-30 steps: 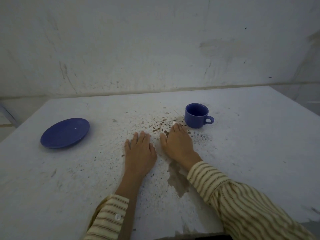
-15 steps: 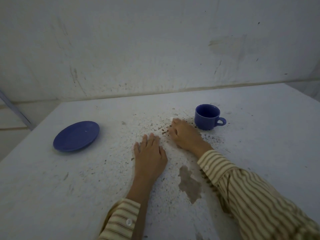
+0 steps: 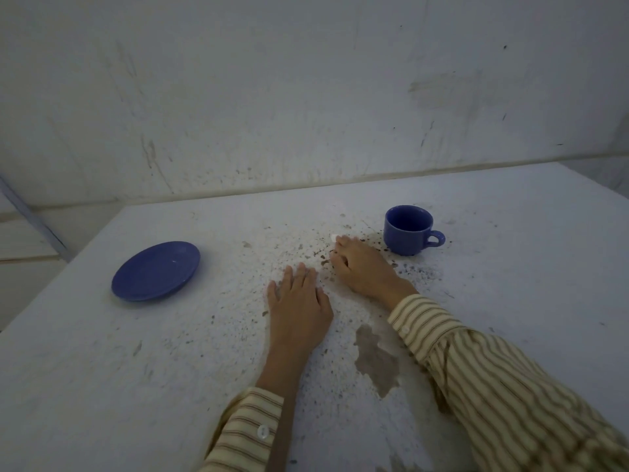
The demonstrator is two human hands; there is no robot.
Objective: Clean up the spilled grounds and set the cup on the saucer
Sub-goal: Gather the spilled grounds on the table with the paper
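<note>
White tabletop (image 3: pixel 102 386) carries everything. Nearest, the left hand (image 3: pixel 299 310) lies flat and open. Beyond it, the right hand (image 3: pixel 360 267) curls among grounds (image 3: pixel 315 255), just beside the upright cup (image 3: pixel 408 229). The saucer (image 3: pixel 156 270) sits well left of the cup.

1 cup (image 3: pixel 408 229), 1 saucer (image 3: pixel 156 270), 2 hands (image 3: pixel 299 304).

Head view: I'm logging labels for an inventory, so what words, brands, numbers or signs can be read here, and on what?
None: no text shows on the blue ceramic cup, the blue round saucer, the white speckled table, the wall or the striped sleeves.
</note>
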